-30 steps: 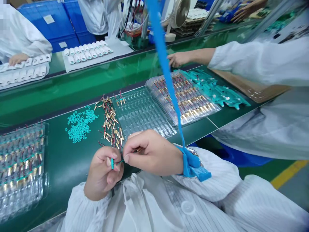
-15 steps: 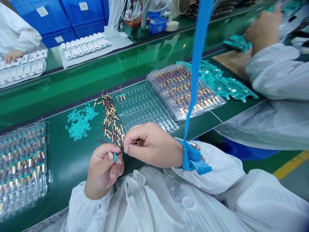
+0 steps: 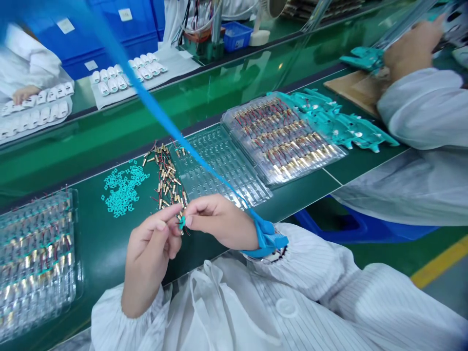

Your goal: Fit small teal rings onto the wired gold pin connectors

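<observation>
My right hand, with a blue wrist strap, pinches a small teal diamond-shaped ring. Thin wires and a bit of brass stick out at the ring, so a small brass part seems to sit in it; the fingers hide most of that. Close against it is my left hand, index finger stretched out, thumb apart and the other fingers loosely bent. Whether its fingertips touch the ring I cannot tell. Just beyond the hands lies a pile of brass cylinders with red and black wires. Left of it is a heap of teal rings.
A clear compartment tray holds a few parts at its far corner. A filled tray and teal shells lie to its right; another filled tray is at left. The blue strap cord crosses the view. Co-workers sit right and across.
My right hand has come in to the left and now pinches the teal ring, which my left hand held before. My left index finger has straightened. The blue cord has swung left.
</observation>
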Tool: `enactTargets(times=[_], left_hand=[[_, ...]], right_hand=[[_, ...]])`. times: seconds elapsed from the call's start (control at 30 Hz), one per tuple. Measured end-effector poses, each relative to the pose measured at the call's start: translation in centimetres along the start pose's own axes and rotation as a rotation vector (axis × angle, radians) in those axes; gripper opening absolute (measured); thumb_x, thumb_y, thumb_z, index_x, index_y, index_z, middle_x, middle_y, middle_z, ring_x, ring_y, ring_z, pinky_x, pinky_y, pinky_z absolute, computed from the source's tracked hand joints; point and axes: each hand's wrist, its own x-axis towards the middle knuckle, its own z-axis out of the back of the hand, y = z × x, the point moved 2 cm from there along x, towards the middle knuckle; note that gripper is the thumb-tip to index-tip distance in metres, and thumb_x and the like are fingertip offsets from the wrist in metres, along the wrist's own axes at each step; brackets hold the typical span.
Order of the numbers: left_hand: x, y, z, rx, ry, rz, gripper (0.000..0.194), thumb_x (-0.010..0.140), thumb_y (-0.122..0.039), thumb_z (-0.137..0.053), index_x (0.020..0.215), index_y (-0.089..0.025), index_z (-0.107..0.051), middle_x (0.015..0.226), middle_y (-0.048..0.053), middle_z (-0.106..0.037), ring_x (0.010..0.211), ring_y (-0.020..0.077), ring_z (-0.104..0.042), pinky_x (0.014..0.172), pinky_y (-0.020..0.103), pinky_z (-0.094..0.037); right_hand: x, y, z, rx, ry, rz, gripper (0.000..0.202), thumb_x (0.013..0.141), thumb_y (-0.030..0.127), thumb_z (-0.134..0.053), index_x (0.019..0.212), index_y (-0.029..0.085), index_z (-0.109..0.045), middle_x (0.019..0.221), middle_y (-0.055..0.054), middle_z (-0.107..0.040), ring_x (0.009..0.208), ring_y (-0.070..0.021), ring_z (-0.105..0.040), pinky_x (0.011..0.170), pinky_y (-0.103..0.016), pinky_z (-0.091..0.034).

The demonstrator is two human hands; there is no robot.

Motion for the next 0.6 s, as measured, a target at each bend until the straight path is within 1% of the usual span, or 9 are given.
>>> enactTargets(times=[0.07, 0.13, 0.23, 0.3, 0.37, 0.4, 0.43, 0.5, 0.6], left_hand=[[0.2, -0.2, 0.2, 0.117, -0.068, -0.078, 0.022, 0.078, -0.031, -0.054, 0.096, -0.027, -0.066, 0.063, -0.002, -0.052, 0.048, 0.0038, -0.043, 0.045, 0.017, -0.036], [0.3, -0.5, 0.2, 0.291, -0.109, -0.191, 0.02, 0.075, -0.025, -0.059, 0.093, -0.028, -0.066, 0.066, -0.002, -0.053, 0.055, 0.0051, -0.046, 0.049, 0.017, -0.037], [0.4, -1.1, -0.3, 0.547, -0.099, -0.334, 0.015, 0.07, -0.018, -0.063, 0.081, -0.027, -0.068, 0.071, -0.002, -0.057, 0.064, 0.0072, -0.049, 0.052, 0.016, -0.038], [0.7, -1.5, -0.6, 0.645, -0.069, -0.345, 0.01, 0.071, -0.019, -0.062, 0.075, -0.025, -0.068, 0.069, -0.002, -0.058, 0.063, 0.0081, -0.05, 0.051, 0.017, -0.038], [1.3, -1.8, -1.0, 0.702, -0.033, -0.308, 0.007, 0.073, -0.021, -0.06, 0.07, -0.023, -0.066, 0.065, -0.002, -0.058, 0.06, 0.0087, -0.049, 0.05, 0.018, -0.038], [1.7, -2.0, -1.1, 0.724, -0.019, -0.287, 0.009, 0.073, -0.023, -0.059, 0.067, -0.022, -0.066, 0.064, -0.001, -0.057, 0.059, 0.0089, -0.049, 0.049, 0.019, -0.038], [2.4, -2.2, -1.2, 0.742, -0.015, -0.265, 0.011, 0.073, -0.026, -0.059, 0.065, -0.021, -0.065, 0.063, -0.001, -0.057, 0.058, 0.009, -0.049, 0.049, 0.019, -0.038], [4.4, -2.7, -1.3, 0.764, -0.045, -0.228, 0.013, 0.072, -0.03, -0.059, 0.065, -0.02, -0.065, 0.062, -0.001, -0.058, 0.057, 0.0094, -0.05, 0.05, 0.02, -0.038], [9.1, -2.9, -1.8, 0.791, -0.087, -0.224, 0.017, 0.07, -0.034, -0.059, 0.069, -0.019, -0.065, 0.061, -0.001, -0.061, 0.058, 0.0108, -0.052, 0.053, 0.021, -0.04]], right_hand=[[0.1, -0.4, 0.2, 0.064, -0.017, -0.027, 0.01, 0.067, 0.018, -0.054, 0.058, 0.013, -0.053, 0.05, 0.006, -0.044, 0.049, -0.0049, -0.037, 0.049, -0.02, -0.029], [0.2, -0.5, 0.3, 0.103, -0.03, -0.049, 0.011, 0.067, 0.018, -0.054, 0.057, 0.014, -0.053, 0.047, 0.007, -0.042, 0.046, -0.0046, -0.035, 0.047, -0.02, -0.027], [0.2, -0.6, 0.5, 0.128, -0.027, -0.064, 0.011, 0.067, 0.019, -0.055, 0.057, 0.014, -0.053, 0.045, 0.008, -0.041, 0.045, -0.0043, -0.035, 0.046, -0.021, -0.026], [0.2, -0.8, 0.6, 0.128, -0.002, -0.065, 0.011, 0.066, 0.02, -0.056, 0.058, 0.014, -0.054, 0.045, 0.008, -0.041, 0.045, -0.0042, -0.035, 0.047, -0.021, -0.026], [0.4, -1.1, 0.9, 0.124, 0.005, -0.058, 0.011, 0.067, 0.021, -0.056, 0.059, 0.014, -0.055, 0.047, 0.007, -0.043, 0.047, -0.0044, -0.037, 0.049, -0.021, -0.028], [0.6, -1.2, 1.3, 0.117, -0.014, -0.052, 0.01, 0.067, 0.021, -0.056, 0.062, 0.014, -0.056, 0.05, 0.006, -0.046, 0.05, -0.0048, -0.039, 0.052, -0.021, -0.03], [0.8, -1.3, 1.8, 0.112, -0.055, -0.041, 0.01, 0.068, 0.023, -0.055, 0.065, 0.014, -0.058, 0.055, 0.005, -0.05, 0.053, -0.0055, -0.042, 0.054, -0.021, -0.032], [1.3, -1.3, 3.2, 0.121, -0.201, -0.004, 0.013, 0.068, 0.024, -0.055, 0.073, 0.014, -0.06, 0.066, 0.002, -0.055, 0.061, -0.0071, -0.047, 0.059, -0.022, -0.035], [1.6, -0.8, 6.0, 0.175, -0.44, 0.046, 0.017, 0.066, 0.025, -0.053, 0.078, 0.014, -0.06, 0.071, 0.0, -0.056, 0.064, -0.0078, -0.048, 0.061, -0.023, -0.035]])
